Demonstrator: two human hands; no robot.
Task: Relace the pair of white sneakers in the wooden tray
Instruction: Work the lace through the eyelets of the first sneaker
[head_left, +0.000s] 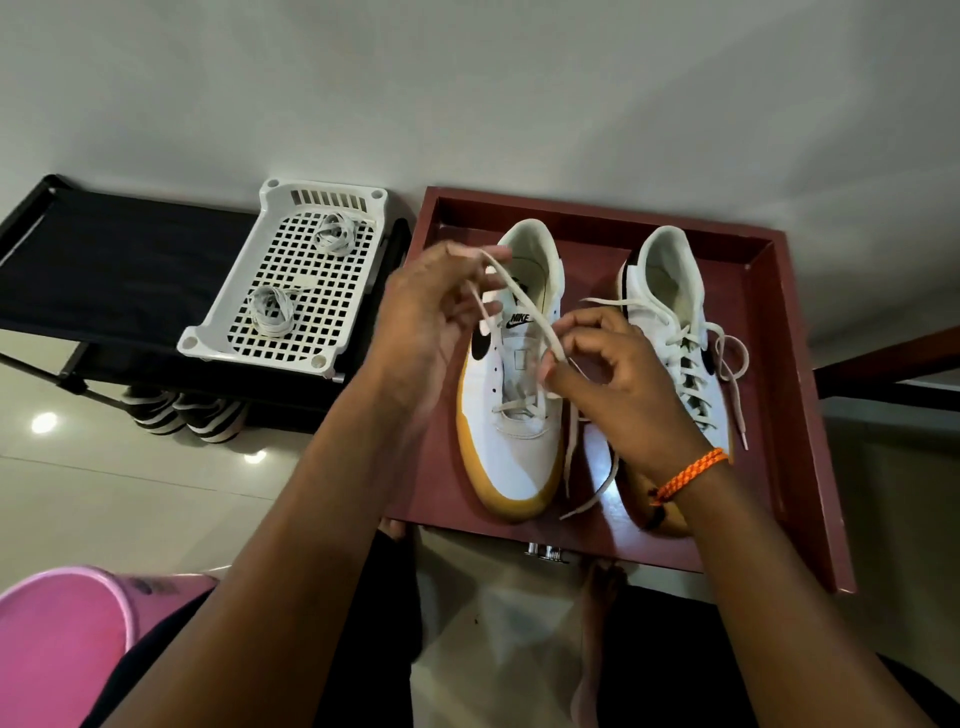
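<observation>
The scene is lit softly and evenly, with the pale wall (519, 78) rendered a dull grey-green. Two bright glare spots from overhead lamps are reflected on the glossy floor tiles (104, 493) at about 9 o'clock. Motion blur is seen on the left hand (431, 312), while the right hand (618, 379) is held sharper. Strong wide-angle bending is noticed toward the edges, where the tray (800, 415) is skewed. Soft shadows are cast beneath the shoe rack (104, 270).
</observation>
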